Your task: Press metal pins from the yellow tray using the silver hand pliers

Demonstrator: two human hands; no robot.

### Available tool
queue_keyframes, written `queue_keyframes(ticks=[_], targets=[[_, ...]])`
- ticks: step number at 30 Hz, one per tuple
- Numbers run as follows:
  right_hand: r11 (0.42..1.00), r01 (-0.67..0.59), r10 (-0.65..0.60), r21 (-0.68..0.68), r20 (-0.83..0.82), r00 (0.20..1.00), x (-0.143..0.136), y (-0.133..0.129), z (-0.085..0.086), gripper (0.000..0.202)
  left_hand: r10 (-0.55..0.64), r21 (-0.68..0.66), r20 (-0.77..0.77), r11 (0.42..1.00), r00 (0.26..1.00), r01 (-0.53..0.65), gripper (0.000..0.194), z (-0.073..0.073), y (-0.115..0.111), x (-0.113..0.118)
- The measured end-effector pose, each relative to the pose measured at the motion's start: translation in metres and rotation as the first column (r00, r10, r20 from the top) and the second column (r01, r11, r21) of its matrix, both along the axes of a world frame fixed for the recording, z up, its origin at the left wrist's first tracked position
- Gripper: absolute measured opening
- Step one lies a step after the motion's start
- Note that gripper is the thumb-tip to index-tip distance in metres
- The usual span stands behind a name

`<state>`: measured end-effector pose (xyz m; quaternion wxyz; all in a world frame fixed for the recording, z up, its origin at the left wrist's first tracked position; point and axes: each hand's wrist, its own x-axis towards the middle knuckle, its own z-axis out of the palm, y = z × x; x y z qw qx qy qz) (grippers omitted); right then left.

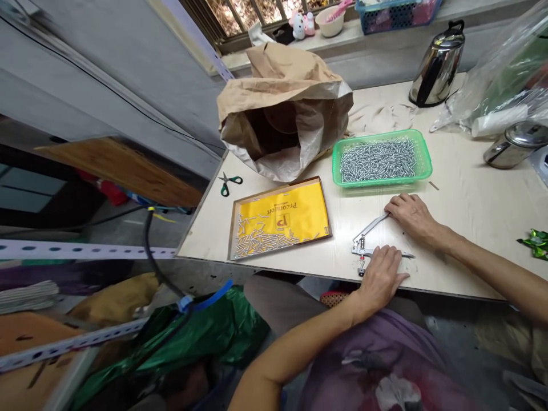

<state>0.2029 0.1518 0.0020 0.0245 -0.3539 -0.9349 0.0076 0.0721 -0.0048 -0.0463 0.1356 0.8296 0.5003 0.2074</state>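
Note:
A metal hand tool (362, 251) with two long arms lies near the table's front edge, its arms spread apart. My left hand (380, 275) rests over the lower arm, fingers together and holding it against the table; the arm's tip sticks out past the hand. At the end of the upper arm, my right hand (413, 218) has its fingers curled down round the metal. Red and black parts show at the tool's lower end. Behind the hands stands a green basket (425, 157) full of small metal pins. A shallow tray (327, 212) to the left holds more pins on a yellow sheet.
A large brown paper bag (285, 94) gapes open behind the tray. Green-handled scissors (229, 183) lie at the left. Toward the back right are a steel kettle (439, 65), a plastic bag (499, 85) and a steel cup (514, 145). A green bow (536, 244) lies at far right.

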Motion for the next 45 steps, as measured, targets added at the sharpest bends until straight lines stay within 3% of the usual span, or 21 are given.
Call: queue_keyframes(ticks=[3,6,9,12,14,16,19,21,26,29,31,34,40,45], targets=[[0.967,-0.238,0.237,-0.094,-0.024,0.971,-0.021,-0.024,0.012,0.020,-0.012,-0.015,-0.007,1.000,1.000,0.012,0.044,-0.005,0.000,0.002],[0.840,-0.483,0.496,-0.248,-0.012,0.868,-0.043,-0.048,0.018,0.009,-0.023,-0.002,-0.034,1.000,0.999,0.023,0.038,-0.008,-0.010,0.007],[0.791,-0.556,0.578,-0.255,0.010,0.816,-0.057,-0.059,0.014,0.015,-0.160,0.167,0.002,0.973,0.987,0.158,0.035,0.000,-0.032,0.007],[0.775,-0.607,0.620,-0.177,0.026,0.784,-0.062,-0.059,0.004,0.020,-0.308,0.320,0.050,0.906,0.950,0.277,0.026,0.016,-0.051,-0.013],[0.753,-0.642,0.651,-0.146,0.023,0.759,-0.064,-0.058,-0.003,0.020,-0.227,0.331,0.085,0.925,0.970,0.187,0.022,0.029,-0.051,-0.041],[0.744,-0.653,0.661,-0.142,0.017,0.750,-0.067,-0.058,-0.010,0.020,0.019,0.284,0.108,0.958,0.994,-0.049,0.022,0.041,-0.038,-0.076],[0.787,-0.602,0.605,-0.131,-0.023,0.796,-0.072,-0.056,-0.011,0.017,0.431,0.130,0.029,0.893,0.902,-0.431,0.020,0.056,-0.003,-0.123],[0.843,-0.529,0.517,-0.093,-0.127,0.846,-0.071,-0.047,-0.001,0.013,0.546,-0.029,-0.092,0.835,0.833,-0.550,0.017,0.062,0.023,-0.141],[0.988,-0.152,0.135,-0.011,-0.397,0.908,-0.055,0.013,0.051,0.018,0.529,-0.330,-0.311,0.719,0.790,-0.611,0.017,0.067,0.068,-0.147],[0.993,0.073,-0.035,0.094,-0.361,0.932,-0.038,0.051,0.071,0.023,0.503,-0.422,-0.373,0.656,0.780,-0.625,0.016,0.069,0.082,-0.143],[0.986,0.111,-0.064,0.127,-0.327,0.943,-0.028,0.059,0.074,0.031,0.495,-0.465,-0.403,0.614,0.770,-0.638,0.016,0.070,0.087,-0.142],[0.996,0.064,-0.040,0.066,-0.318,0.947,-0.015,0.041,0.065,0.033,0.475,-0.482,-0.419,0.605,0.774,-0.633,0.015,0.071,0.091,-0.144],[0.980,-0.084,0.015,-0.181,-0.353,0.936,0.011,-0.040,0.034,0.033,0.393,-0.381,-0.449,0.728,0.802,-0.570,0.022,0.066,0.086,-0.155],[0.949,-0.042,-0.067,-0.314,-0.329,0.942,0.026,-0.078,0.013,0.034,0.314,-0.358,-0.456,0.792,0.833,-0.494,0.023,0.060,0.086,-0.151]])
